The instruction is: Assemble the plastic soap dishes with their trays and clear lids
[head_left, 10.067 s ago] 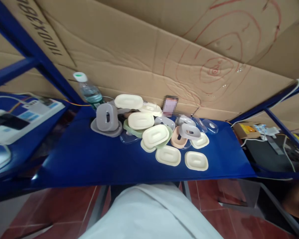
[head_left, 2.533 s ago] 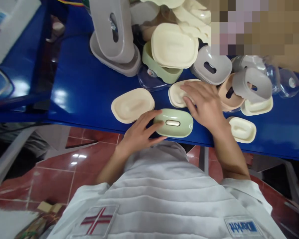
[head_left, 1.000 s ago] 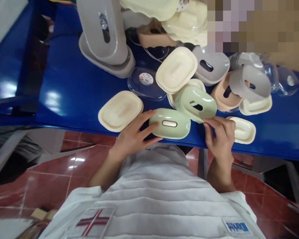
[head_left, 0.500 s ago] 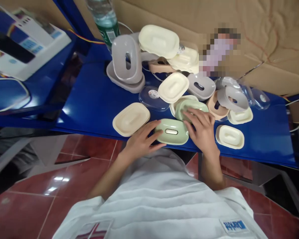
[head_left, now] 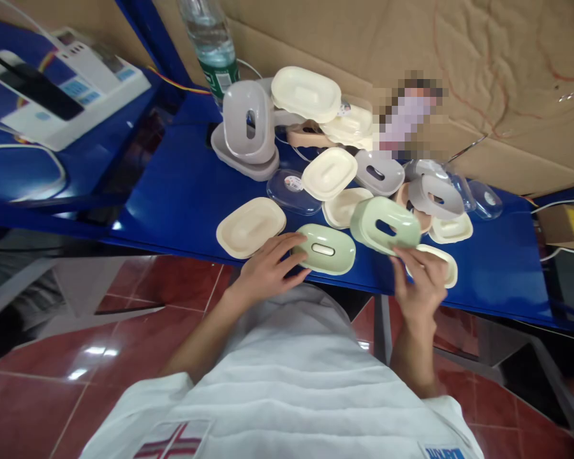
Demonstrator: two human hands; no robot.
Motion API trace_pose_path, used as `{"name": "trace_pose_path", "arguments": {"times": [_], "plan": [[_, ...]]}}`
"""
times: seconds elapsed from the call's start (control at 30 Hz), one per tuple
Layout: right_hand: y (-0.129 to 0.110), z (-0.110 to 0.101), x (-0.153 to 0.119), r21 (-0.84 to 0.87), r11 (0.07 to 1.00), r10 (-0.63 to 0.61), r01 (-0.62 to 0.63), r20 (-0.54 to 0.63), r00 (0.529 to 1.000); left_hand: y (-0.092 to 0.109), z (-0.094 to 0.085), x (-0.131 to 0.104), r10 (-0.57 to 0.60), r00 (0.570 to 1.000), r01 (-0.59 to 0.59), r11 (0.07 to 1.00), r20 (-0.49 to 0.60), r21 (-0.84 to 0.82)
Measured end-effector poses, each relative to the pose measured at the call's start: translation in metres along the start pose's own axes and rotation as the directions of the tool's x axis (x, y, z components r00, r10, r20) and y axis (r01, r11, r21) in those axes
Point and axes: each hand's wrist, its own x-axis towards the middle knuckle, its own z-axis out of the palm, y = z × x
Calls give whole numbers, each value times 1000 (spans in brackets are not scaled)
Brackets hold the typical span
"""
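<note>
A pale green oval soap-dish part (head_left: 326,248) with a slot in its middle lies at the near edge of the blue shelf (head_left: 182,197). My left hand (head_left: 268,271) rests on its left end, fingers spread over it. My right hand (head_left: 423,280) holds a second green slotted part (head_left: 385,225) lifted and tilted above the shelf, just right of the first. A cream lid (head_left: 250,226) lies flat to the left of my left hand. Another cream lid (head_left: 442,262) sits partly hidden behind my right hand.
Several cream, grey, peach and clear soap-dish parts (head_left: 330,172) are heaped at the shelf's back. A grey part (head_left: 249,127) stands on edge by a water bottle (head_left: 210,44). Cardboard (head_left: 483,83) lines the wall. A white device (head_left: 71,83) lies left; red floor tiles below.
My right hand, which lay flat on the second green part half a second ago, has lifted it off the pile toward me. My left hand stays on the first green part.
</note>
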Motion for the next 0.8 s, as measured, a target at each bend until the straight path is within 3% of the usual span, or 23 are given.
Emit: {"name": "trace_pose_path", "arguments": {"times": [0.1, 0.23, 0.37, 0.47, 0.57, 0.67, 0.7, 0.8], "plan": [[35, -29, -21, -118, 988, 78, -104, -206, 975, 0, -1, 0, -9, 1000, 9, 1000, -3, -26], [109, -56, -68, -271, 895, 200, -355, -467, 861, -2, -3, 2, -7, 1000, 10, 993, 27, -115], [176, -55, -108, -307, 855, 257, -419, -450, 855, -3, -3, 2, -27, 999, 30, 987, 21, -160], [203, -40, -113, -276, 868, 274, -413, -427, 862, -3, -3, 1, -43, 999, 46, 986, 25, -163], [197, -27, -100, -246, 886, 266, -394, -428, 864, -3, -2, 1, -70, 997, 74, 984, 34, -159], [154, -20, -72, -249, 893, 249, -376, -424, 871, -3, -2, 1, -77, 996, 82, 986, 43, -145], [134, -18, -61, -232, 910, 250, -345, -357, 900, -3, -2, 1, -74, 996, 79, 987, 43, -139], [70, -4, -21, -48, 981, 190, -189, 10, 982, -4, -1, 1, -66, 997, 70, 990, 35, -125]]}}
